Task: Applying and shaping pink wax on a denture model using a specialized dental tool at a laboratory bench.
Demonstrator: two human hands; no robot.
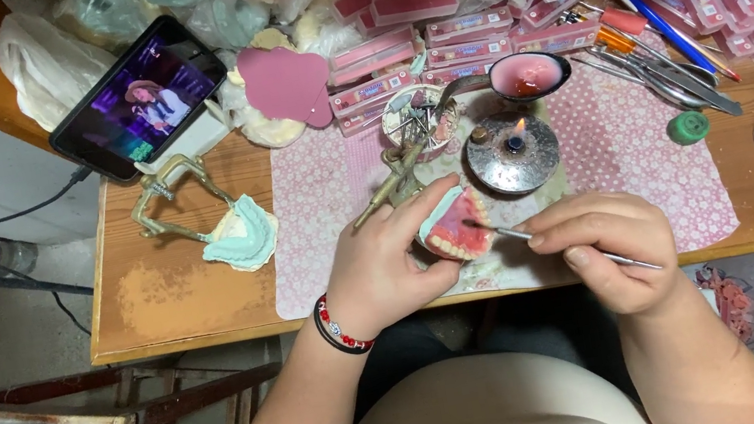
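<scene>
Nearest the body, the left hand cups a denture just above the table edge, fingers wrapped around its pale cast so the pink gum and teeth tilt toward the right hand. That hand pinches a thin metal tool pen-fashion, its tip resting on the pink wax, a grip suited to fine strokes. Just beyond, within easy reach, a small burner stands lit on the pink mat, probably for warming the tip. A pink bowl sits behind it. To the left lie a brass articulator and a green cast; farther back, a phone is propped facing the worker, and pink boxes are heaped.
</scene>
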